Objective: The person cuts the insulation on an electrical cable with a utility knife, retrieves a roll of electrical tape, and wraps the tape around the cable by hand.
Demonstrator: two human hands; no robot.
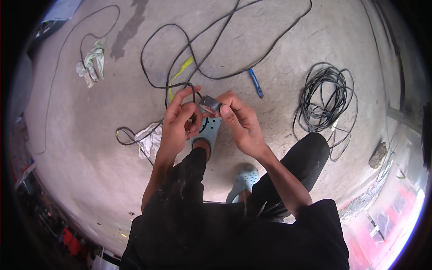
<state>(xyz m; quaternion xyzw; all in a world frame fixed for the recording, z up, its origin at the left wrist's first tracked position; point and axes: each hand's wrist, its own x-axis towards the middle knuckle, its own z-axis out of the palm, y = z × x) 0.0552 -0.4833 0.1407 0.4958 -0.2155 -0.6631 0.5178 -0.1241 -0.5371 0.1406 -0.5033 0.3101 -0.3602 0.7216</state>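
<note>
My left hand (182,119) pinches a black cable (193,92) between its thumb and fingers. My right hand (240,119) grips a roll of black tape (210,105) by its right side, close to the left fingers. From the hands the black cable runs up in wide loops over the floor. A yellow-green strip (182,68) lies beside the cable, above my left hand. Below and left of that hand, a whitish cloth (150,139) rests by a smaller cable loop. What the fingertips press on is partly hidden.
A blue utility knife (256,83) lies right of the loops. Farther right is a coiled black cable (323,92), with a stone-like block (378,155) beyond it. At upper left, a pale cloth (95,58) lies by a power strip (88,81). Light blue clogs (245,179) stand below.
</note>
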